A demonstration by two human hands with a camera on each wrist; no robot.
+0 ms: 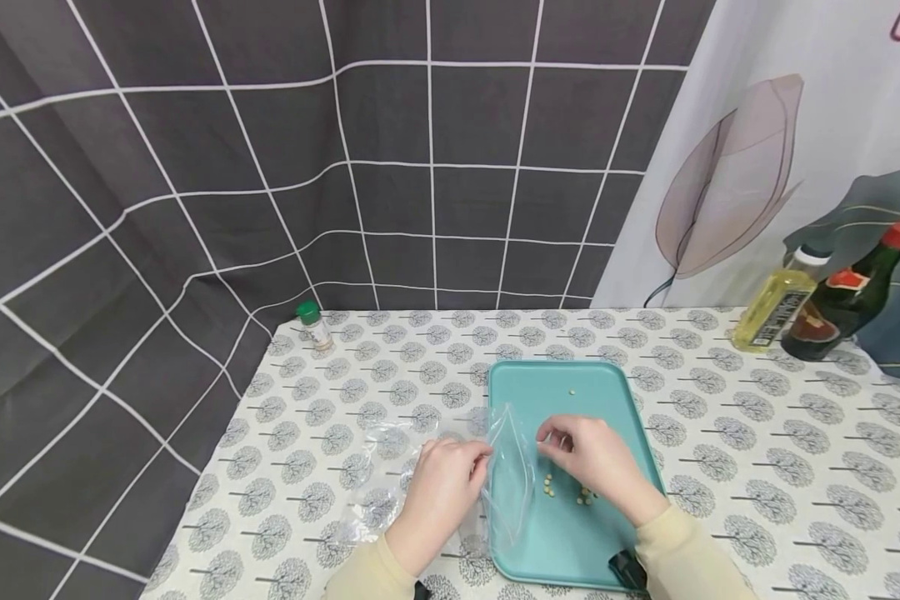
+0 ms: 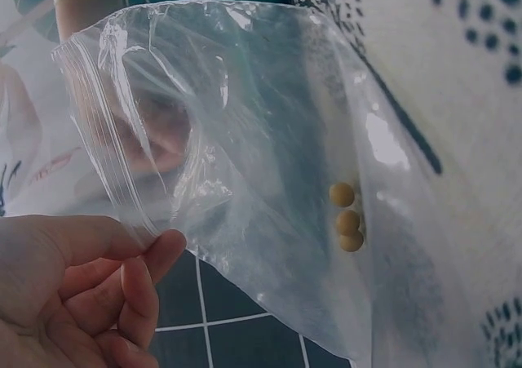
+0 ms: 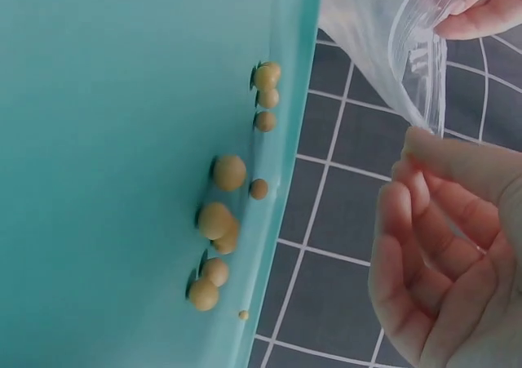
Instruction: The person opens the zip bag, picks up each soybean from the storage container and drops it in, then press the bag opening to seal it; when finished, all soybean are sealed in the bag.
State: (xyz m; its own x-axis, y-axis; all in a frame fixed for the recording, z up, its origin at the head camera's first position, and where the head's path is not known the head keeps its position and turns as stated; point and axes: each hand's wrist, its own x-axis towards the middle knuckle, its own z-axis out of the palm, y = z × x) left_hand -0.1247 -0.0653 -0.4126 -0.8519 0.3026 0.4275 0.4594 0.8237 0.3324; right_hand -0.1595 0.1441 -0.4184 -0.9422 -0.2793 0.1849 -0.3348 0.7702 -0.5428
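Observation:
My left hand [image 1: 450, 475] pinches the rim of a clear zip bag [image 2: 245, 123] between thumb and forefinger. The bag's mouth gapes toward the tray, and a few soybeans [image 2: 347, 221] sit low inside it. Close beside that mouth, over a teal tray [image 1: 540, 383], is my right hand [image 1: 588, 450]. Its thumb [image 3: 457, 160] and fingertips come together, but whether something small is between them is hidden. More soybeans [image 3: 216, 221] lie scattered along the tray near its edge, and a single soybean [image 1: 572, 392] lies farther back on it.
Crumpled clear plastic [image 1: 378, 467] lies left of my left hand. A small green-capped jar [image 1: 315, 327] stands at the back left. An oil bottle [image 1: 776, 308] and a dark red-capped bottle [image 1: 843, 304] stand at the back right. The patterned tablecloth [image 1: 742, 467] extends right of the tray.

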